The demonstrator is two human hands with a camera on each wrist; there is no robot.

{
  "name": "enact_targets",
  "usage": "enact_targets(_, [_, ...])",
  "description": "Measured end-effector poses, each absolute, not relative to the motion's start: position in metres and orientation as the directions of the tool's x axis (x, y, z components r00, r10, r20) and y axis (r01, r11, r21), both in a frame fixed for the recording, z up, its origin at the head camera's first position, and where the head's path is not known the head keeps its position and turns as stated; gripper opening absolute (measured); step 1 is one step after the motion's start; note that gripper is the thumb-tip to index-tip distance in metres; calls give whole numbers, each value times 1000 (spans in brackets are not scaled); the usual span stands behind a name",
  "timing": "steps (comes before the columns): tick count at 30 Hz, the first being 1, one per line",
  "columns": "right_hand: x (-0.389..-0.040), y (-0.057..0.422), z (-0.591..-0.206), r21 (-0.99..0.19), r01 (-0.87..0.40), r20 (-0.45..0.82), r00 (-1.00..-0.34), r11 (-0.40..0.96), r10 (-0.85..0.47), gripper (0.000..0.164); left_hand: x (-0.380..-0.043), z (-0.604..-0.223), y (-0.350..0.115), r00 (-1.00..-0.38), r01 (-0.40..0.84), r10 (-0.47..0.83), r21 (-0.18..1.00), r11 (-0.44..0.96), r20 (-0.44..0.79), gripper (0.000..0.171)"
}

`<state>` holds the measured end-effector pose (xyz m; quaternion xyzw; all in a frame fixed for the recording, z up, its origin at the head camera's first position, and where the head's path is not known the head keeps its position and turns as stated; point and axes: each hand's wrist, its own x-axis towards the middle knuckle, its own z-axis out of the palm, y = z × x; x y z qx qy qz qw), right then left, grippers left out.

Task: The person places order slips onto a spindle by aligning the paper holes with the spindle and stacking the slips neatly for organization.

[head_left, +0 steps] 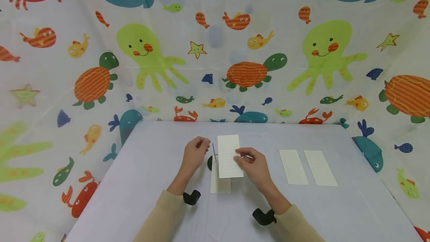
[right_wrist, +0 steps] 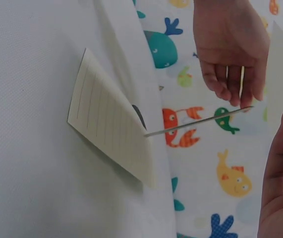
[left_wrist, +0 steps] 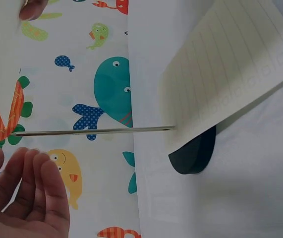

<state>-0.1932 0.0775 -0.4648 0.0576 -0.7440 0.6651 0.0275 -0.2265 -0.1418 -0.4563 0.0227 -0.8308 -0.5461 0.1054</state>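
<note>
A paper spike (left_wrist: 96, 131) rises upright from a dark round base (left_wrist: 196, 156) near the middle of the table. One cream lined sheet (left_wrist: 230, 74) is pierced on it, low down near the base and tilted. My right hand (head_left: 253, 163) pinches a second lined sheet (head_left: 228, 152) by its right edge, thumb in front. That sheet is held up just right of the spike and overlaps the lower one in the head view. My left hand (head_left: 196, 154) hovers left of the spike's tip, its fingers (left_wrist: 52, 183) relaxed and slightly bent, holding nothing.
Two more lined sheets, a nearer-in one (head_left: 293, 167) and an outer one (head_left: 320, 168), lie side by side on the right of the white-covered table (head_left: 134, 174). A curtain (head_left: 215, 70) printed with sea animals hangs behind and along the sides.
</note>
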Motion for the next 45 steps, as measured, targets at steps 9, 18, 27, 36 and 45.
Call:
enact_targets(9, [-196, 63, -457, -987, -118, 112, -992, 113, -53, 25, -230, -442, -137, -984, 49, -139, 926, 375, 108, 32])
enact_targets(18, [-197, 52, -457, -987, -110, 101, -992, 113, -82, 22, -236, -444, -137, -985, 40, -145, 936, 350, 97, 32])
enact_targets(27, [-199, 46, -460, -989, -96, 85, -992, 112, -96, 21, -237, -447, -137, -983, 20, -164, 941, 339, 80, 30])
enact_targets(36, [-200, 47, -464, -990, -74, 64, -994, 121, -88, 23, -241, -453, -134, -984, 14, -163, 939, 344, 75, 31])
enact_targets(45, [-199, 48, -464, -991, -54, 43, -995, 124, -90, 22, -240, -456, -132, -984, 22, -159, 934, 357, 84, 31])
